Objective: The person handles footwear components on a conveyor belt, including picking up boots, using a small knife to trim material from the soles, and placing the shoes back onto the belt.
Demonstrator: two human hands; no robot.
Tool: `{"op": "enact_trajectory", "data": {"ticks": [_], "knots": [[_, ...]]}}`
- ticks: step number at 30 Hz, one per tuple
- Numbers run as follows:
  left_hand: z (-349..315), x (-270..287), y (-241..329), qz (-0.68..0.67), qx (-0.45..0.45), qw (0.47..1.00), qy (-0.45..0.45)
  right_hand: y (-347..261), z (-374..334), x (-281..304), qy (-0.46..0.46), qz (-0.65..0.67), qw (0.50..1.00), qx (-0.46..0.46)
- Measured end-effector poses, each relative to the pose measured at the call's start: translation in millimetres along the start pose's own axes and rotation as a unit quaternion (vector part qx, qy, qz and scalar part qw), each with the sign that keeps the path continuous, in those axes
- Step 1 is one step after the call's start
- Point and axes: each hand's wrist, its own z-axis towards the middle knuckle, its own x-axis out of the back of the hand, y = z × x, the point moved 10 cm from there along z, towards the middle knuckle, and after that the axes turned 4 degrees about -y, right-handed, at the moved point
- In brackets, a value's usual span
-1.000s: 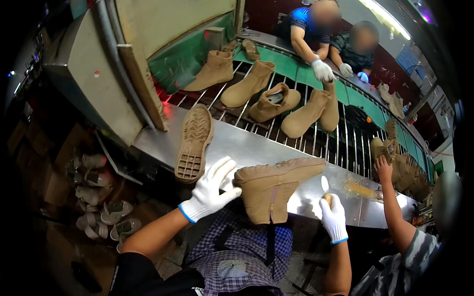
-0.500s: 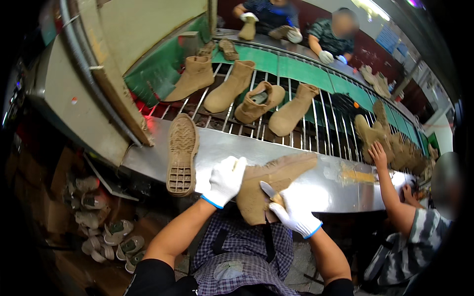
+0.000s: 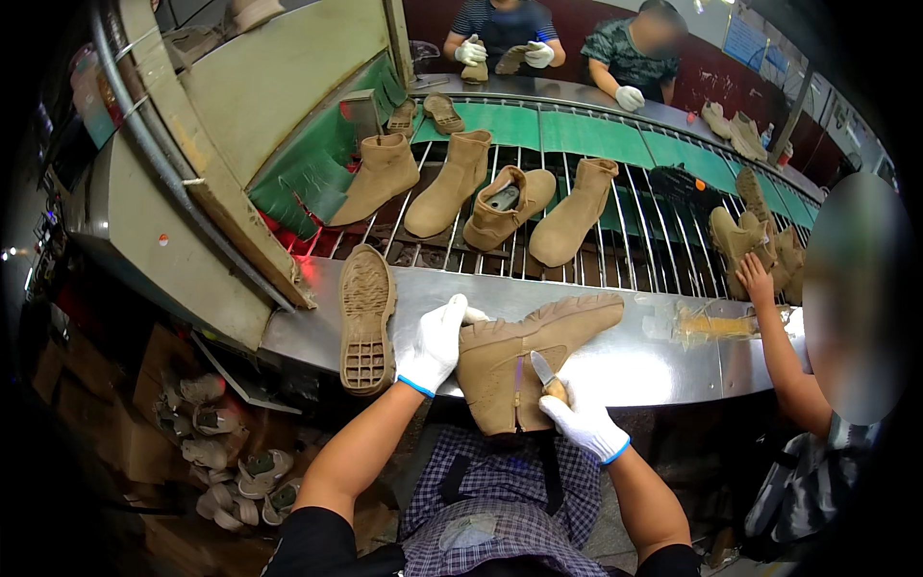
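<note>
The knife (image 3: 544,370) has shifted right, uncovering the zip (image 3: 518,380). The right grip (image 3: 582,421) is closed round its handle; the left grip (image 3: 433,346) clasps the heel of the boot (image 3: 490,356), over the counter (image 3: 663,370) edge.

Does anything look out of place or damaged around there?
Two things. The yellowish patch on the metal ledge, right of the held boot, looks ragged against the smooth metal. And a dark crumpled item, too unclear to identify, lies among tan boots.

A sole (image 3: 367,313) lies left of the held boot (image 3: 488,363).
</note>
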Motion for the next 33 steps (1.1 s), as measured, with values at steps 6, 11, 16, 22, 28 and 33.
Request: {"op": "enact_trajectory", "data": {"ticks": [6, 11, 16, 22, 28, 33], "knots": [[-7, -40, 72, 0.563, -0.192, 0.801, -0.061, -27, 1, 4, -0.02, -0.085, 0.996, 0.024], [5, -71, 93, 0.634, -0.217, 0.729, -0.136, -26, -3, 5, -0.051, -0.025, 0.998, -0.035], [14, -139, 123, 0.481, -0.208, 0.814, -0.249, -18, -10, 63, 0.063, 0.054, 0.996, -0.019], [27, -211, 97, 0.523, -0.11, 0.797, -0.28, -11, -6, 142, 0.148, -0.192, 0.969, -0.057], [31, -218, 88, 0.575, -0.123, 0.762, -0.272, 47, -34, 153, 0.333, -0.102, 0.934, -0.074], [35, -227, 100, 0.578, -0.182, 0.744, -0.282, 36, -13, 142, 0.349, -0.085, 0.931, -0.055]]}}
